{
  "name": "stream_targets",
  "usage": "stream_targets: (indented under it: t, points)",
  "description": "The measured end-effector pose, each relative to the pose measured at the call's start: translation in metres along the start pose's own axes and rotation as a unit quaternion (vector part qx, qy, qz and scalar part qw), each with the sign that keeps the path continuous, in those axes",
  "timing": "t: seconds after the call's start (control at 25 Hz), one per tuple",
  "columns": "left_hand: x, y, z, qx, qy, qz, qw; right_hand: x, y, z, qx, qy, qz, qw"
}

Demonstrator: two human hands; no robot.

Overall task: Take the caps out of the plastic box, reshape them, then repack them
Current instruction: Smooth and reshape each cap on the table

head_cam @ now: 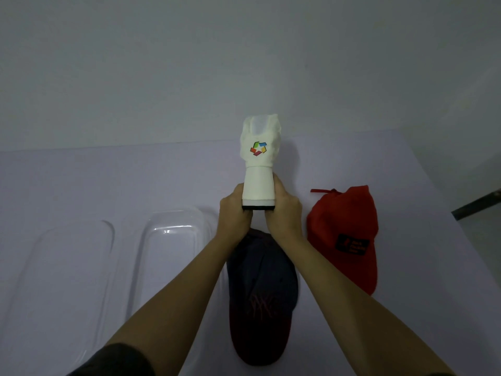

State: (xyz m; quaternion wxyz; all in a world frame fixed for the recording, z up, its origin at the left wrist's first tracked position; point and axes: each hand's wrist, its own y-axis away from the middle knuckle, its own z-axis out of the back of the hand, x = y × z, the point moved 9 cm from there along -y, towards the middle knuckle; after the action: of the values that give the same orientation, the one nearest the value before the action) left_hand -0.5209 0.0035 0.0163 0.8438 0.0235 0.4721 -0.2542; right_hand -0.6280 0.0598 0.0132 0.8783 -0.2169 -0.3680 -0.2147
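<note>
right of the clear plastic box (173,240) the left hand (234,210) grips one edge of the white cap (259,164) by its brim and the right hand (284,213) the other, holding it upright above the table (81,185); light and soft, its crown is crumpled, so the stiffer brim seems the surest hold, the red cap (344,240) lying further right

I see the left hand (234,210) and right hand (284,213) gripping the curled brim of the white cap (259,147), crown up. Below the white cap lies a navy cap (260,294); to its right, a red cap (344,234); to its left, the plastic box (173,234).
</note>
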Motion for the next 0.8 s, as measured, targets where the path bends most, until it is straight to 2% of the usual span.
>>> stream_targets:
  t: [0.12, 0.28, 0.32, 0.4, 0.52, 0.6, 0.68, 0.8]
  points:
    - [0.006, -0.002, 0.008, -0.02, -0.012, 0.048, 0.999, -0.003, -0.002, 0.004, -0.001, 0.051, 0.041, 0.998]
    - [0.01, 0.008, 0.006, -0.032, -0.143, 0.005, 0.989, -0.003, 0.002, 0.005, -0.015, 0.129, 0.093, 0.987]
    - [0.009, 0.01, 0.003, -0.025, -0.137, -0.011, 0.99, 0.001, 0.005, 0.006, -0.013, 0.119, 0.096, 0.988]
    - [0.002, 0.011, 0.004, -0.027, -0.055, -0.015, 0.998, 0.003, 0.01, 0.006, 0.011, 0.054, 0.043, 0.998]
    - [-0.001, 0.009, 0.003, -0.016, 0.058, 0.052, 0.997, -0.006, 0.016, -0.003, 0.061, -0.055, -0.069, 0.994]
    - [0.008, 0.011, -0.002, 0.023, 0.093, 0.108, 0.99, -0.003, 0.016, -0.006, 0.084, -0.091, -0.074, 0.99]
    - [0.018, 0.012, -0.006, 0.064, 0.115, 0.143, 0.981, -0.005, 0.013, -0.008, 0.108, -0.077, -0.061, 0.989]
    - [0.019, 0.014, -0.01, 0.096, 0.073, 0.117, 0.986, -0.016, 0.01, -0.01, 0.12, -0.032, -0.037, 0.992]
